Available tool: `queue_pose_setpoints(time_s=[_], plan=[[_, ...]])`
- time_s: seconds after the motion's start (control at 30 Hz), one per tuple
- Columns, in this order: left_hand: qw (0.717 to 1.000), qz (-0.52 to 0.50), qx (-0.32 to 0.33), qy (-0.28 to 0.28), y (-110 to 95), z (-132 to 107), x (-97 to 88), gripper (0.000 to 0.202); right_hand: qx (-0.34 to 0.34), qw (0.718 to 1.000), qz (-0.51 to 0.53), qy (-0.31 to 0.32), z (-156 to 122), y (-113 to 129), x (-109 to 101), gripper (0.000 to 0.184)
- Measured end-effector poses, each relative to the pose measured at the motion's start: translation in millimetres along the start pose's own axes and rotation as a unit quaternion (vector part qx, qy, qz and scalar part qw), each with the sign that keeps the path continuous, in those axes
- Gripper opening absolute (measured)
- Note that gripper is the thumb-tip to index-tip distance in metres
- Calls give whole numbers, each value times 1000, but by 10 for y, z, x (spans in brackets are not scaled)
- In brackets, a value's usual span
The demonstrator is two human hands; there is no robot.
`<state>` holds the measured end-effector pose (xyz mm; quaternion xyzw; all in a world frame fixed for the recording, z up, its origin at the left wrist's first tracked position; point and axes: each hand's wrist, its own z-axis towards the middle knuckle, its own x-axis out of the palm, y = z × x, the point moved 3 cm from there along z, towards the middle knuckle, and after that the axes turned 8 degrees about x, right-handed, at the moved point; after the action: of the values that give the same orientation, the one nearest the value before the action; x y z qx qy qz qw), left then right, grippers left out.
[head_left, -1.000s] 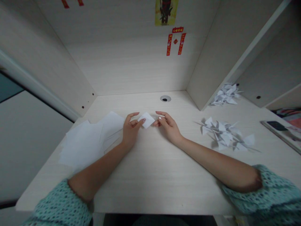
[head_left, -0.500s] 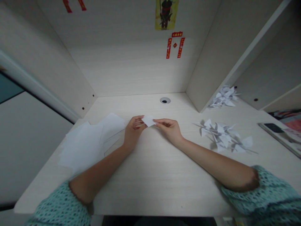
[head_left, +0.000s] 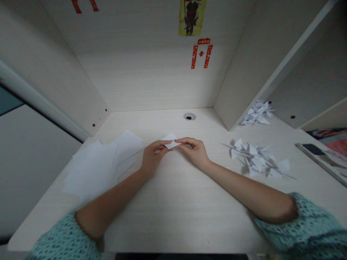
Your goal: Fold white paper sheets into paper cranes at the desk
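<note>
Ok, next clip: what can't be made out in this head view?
Head view:
- Small white paper: partly hidden by the left hand and right hand; any folds are unreadable.
- Folded paper cranes: overlapping, too small to count.
- Dark flat object: too small to identify; what lies under it is cut off by the right edge.

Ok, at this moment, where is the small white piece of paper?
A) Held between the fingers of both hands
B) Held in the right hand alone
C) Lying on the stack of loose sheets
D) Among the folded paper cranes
A: the small white paper sits between the fingertips of the left hand and the right hand.
</note>
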<state>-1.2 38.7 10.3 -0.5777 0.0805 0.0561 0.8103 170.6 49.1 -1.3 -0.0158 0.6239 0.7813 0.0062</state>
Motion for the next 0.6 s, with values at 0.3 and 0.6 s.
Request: queue_pose_setpoints(time_s=[0.3, 0.6], plan=[[999, -53, -9, -9, -12, 4, 5, 17, 66, 996, 52, 25, -1, -53, 29, 19], [998, -53, -11, -36, -50, 17, -17, 13, 66, 997, 37, -1, -11, -25, 18, 14]])
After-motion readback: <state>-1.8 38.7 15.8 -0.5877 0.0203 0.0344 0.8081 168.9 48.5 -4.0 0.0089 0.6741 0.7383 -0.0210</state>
